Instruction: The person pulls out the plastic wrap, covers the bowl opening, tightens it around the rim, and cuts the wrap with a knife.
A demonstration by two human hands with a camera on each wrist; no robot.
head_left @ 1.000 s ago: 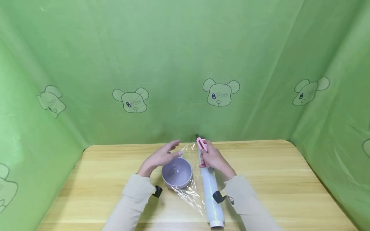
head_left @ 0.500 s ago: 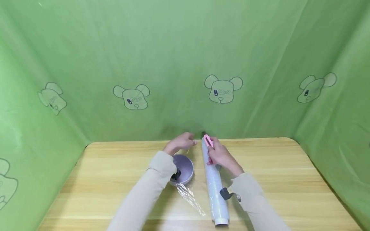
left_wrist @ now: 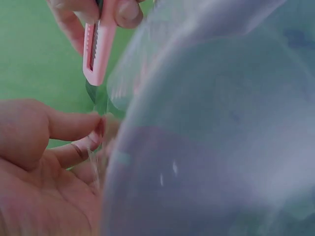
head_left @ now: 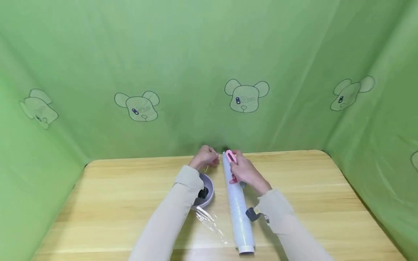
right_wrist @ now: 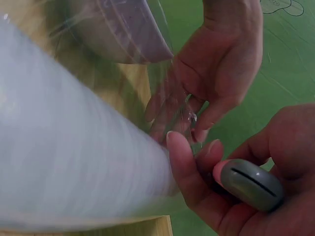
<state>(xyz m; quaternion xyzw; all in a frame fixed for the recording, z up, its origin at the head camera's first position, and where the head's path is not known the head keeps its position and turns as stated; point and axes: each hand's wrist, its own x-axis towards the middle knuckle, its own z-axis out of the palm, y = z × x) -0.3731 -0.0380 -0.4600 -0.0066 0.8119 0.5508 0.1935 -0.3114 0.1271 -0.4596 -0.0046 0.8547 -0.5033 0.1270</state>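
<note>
My left hand (head_left: 205,158) is at the table's far edge, past the lilac bowl (head_left: 210,190). In the left wrist view its thumb and fingertips pinch clear cling film (left_wrist: 97,164), bunched into thin folds. My right hand (head_left: 247,172) grips a pink box cutter (head_left: 230,156) over the far end of the cling film roll (head_left: 241,214). The left wrist view shows the cutter's tip end (left_wrist: 96,73) just above the pinched film. Film stretches over the bowl and trails as a wrinkled flap (head_left: 209,222) toward the near side. My left sleeve hides part of the bowl.
The light wooden table (head_left: 300,195) ends at a green curtain (head_left: 189,65) printed with bear heads, close behind both hands. More curtain hangs at the left and right. Dark wrist cameras (head_left: 252,214) are strapped under the sleeves.
My left hand has moved from beside the bowl to the far edge, its fingers going from spread to pinching the film. My right hand stays near the roll's far end with the cutter.
</note>
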